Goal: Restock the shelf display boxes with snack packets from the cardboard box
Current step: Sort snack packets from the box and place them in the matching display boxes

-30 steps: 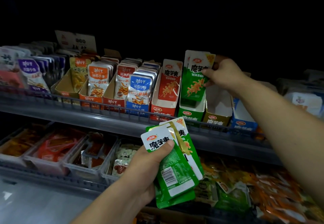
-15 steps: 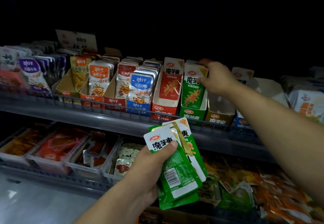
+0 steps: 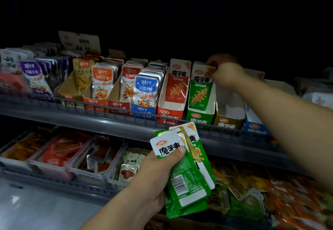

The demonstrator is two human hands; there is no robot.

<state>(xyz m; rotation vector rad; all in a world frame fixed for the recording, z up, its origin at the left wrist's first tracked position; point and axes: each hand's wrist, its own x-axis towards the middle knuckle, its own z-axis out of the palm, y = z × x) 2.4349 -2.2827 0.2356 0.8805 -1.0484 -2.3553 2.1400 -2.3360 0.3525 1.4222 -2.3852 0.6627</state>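
My left hand (image 3: 155, 179) is low in the middle and grips a fanned stack of green snack packets (image 3: 187, 172). My right hand (image 3: 225, 73) reaches to the upper shelf and pinches the top right corner of a green packet (image 3: 201, 89). That packet stands upright inside the green display box (image 3: 200, 118). A red display box (image 3: 170, 114) with a red packet stands just left of it. To the right, the gold display box (image 3: 228, 119) looks hollow. The cardboard box is out of sight.
A wire rail (image 3: 72, 103) fronts the upper shelf, which holds a row of orange, red, blue and purple packet boxes (image 3: 119, 89). Clear bins (image 3: 59, 156) of snacks fill the lower shelf. Loose packets (image 3: 270, 193) lie piled at lower right. The background is dark.
My right hand lowered the green packet from above the shelf down into the green display box. The left hand kept its stack almost still.
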